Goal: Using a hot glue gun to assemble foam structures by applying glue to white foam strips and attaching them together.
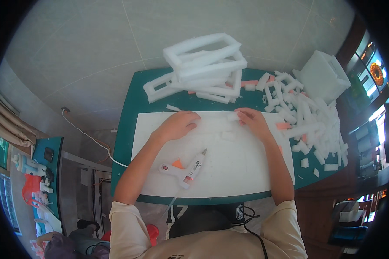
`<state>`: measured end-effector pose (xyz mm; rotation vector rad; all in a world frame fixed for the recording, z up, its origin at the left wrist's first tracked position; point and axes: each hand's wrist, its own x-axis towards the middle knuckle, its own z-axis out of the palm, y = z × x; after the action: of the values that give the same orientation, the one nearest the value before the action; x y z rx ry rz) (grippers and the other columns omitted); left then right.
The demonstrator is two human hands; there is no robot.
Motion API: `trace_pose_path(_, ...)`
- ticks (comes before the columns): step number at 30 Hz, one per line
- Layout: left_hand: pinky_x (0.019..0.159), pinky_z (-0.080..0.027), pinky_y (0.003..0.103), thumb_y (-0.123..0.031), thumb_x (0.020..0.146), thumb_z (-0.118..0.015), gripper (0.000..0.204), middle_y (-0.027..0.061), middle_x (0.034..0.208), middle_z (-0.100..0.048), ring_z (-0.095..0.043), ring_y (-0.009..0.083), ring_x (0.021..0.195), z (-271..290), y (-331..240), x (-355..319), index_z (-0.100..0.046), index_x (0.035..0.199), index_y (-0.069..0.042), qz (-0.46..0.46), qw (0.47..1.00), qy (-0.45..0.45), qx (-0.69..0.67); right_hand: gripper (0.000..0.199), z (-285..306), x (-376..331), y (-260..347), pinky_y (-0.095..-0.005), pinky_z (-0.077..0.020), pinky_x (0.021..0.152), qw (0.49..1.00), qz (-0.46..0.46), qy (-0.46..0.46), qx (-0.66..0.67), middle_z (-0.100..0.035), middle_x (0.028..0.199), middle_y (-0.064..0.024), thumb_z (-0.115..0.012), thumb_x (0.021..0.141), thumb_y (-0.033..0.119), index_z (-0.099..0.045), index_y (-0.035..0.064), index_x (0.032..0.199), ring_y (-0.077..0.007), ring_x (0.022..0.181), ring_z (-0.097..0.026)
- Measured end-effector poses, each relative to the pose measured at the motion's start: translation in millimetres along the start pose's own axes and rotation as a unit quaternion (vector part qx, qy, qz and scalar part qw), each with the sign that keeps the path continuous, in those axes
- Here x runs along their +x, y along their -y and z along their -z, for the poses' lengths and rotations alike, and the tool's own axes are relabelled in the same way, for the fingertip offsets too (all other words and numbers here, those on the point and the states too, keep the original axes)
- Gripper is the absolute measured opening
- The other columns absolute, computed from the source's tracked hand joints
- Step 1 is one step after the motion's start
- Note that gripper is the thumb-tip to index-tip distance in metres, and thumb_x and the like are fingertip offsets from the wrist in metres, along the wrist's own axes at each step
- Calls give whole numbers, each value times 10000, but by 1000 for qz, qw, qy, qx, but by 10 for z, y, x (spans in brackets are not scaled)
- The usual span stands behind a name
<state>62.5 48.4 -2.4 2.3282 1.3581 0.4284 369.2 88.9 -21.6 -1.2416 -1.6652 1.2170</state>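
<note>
A white board (237,172) lies on the green table in front of me. Near its far edge my right hand (253,122) pinches a small white foam piece (233,117) between thumb and fingers. My left hand (179,124) rests on the board across from it, thumb and fingers apart; white on white makes it hard to see anything under it. Between and below the hands lies a short white foam block (227,135). Closer to me, a white glue gun (183,170) lies on its side, nozzle toward the far right, beside a small orange piece (177,163).
White foam frames (205,60) are stacked at the table's far side. Loose foam strips (309,116) heap up on the right, in front of a white foam box (324,75). A white cord (88,136) runs from the wall to the green table (129,103). Another person (80,241) is at lower left.
</note>
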Motion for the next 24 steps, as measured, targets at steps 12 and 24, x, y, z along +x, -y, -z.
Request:
trace_pose_path(12,968,-444,366,-126,905,-594,273,124,1185,-620,-556,300,1120,-5,-28,-9,-633,1162,-42,-1,1000,-6,6,234,-50,-3,395,-297,-500,739,968,108,-27,-226,-687,846,-146,-654,858,193,-704,-2,977,-228,761,-651)
trace_pose_path(24,979,-432,379,-132,916,-577,270,124,1187,-632,-561,304,1125,-50,45,-4,-632,1162,-36,-21,1000,-12,0,207,-145,213,637,-383,-471,693,925,160,70,-338,-644,768,-196,-661,771,159,-681,-37,837,-335,737,-614)
